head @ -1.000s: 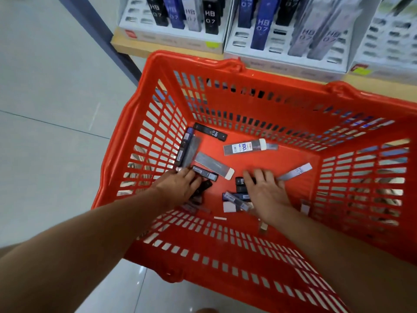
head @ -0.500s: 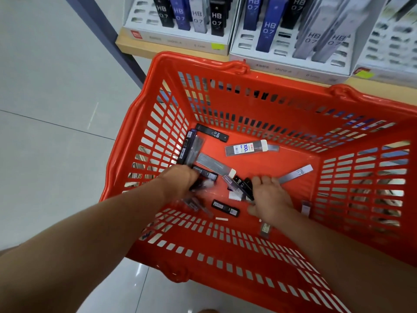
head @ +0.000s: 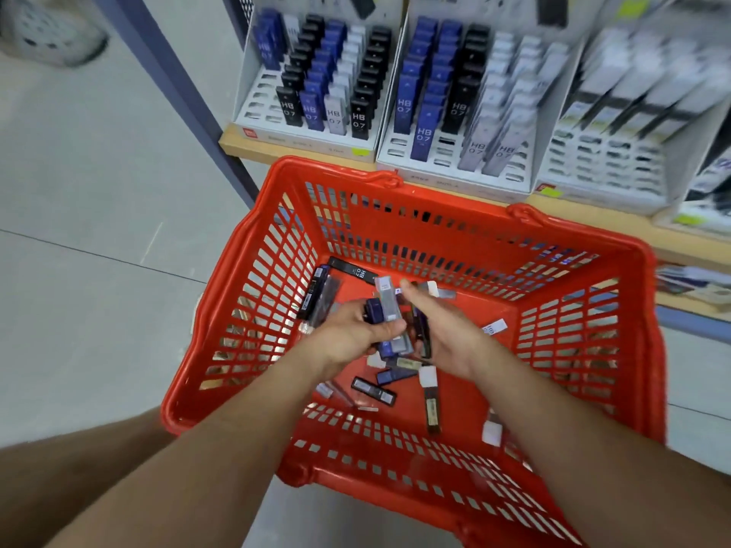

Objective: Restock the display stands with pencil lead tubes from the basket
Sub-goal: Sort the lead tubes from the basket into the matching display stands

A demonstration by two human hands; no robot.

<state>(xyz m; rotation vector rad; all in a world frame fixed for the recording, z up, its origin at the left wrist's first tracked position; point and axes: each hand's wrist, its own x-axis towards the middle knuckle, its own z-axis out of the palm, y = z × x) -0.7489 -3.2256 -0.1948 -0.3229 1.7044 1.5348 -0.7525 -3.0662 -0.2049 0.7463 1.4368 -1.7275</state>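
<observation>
Left hand (head: 353, 335) and right hand (head: 449, 330) higher now with tubes (head: 389, 306), inside basket (head: 589, 232) rim

To my left lies a pale grey tiled floor (head: 91, 183), one thin seam crossing it. A dark blue-grey upright post (head: 174, 92) slants down to a light wooden shelf edge (head: 241, 146) ahead of me — small yellow-green labels (head: 360, 152) show just above it. Top left, a blurred grey speckled object (head: 47, 33) — I cannot tell what.
</observation>
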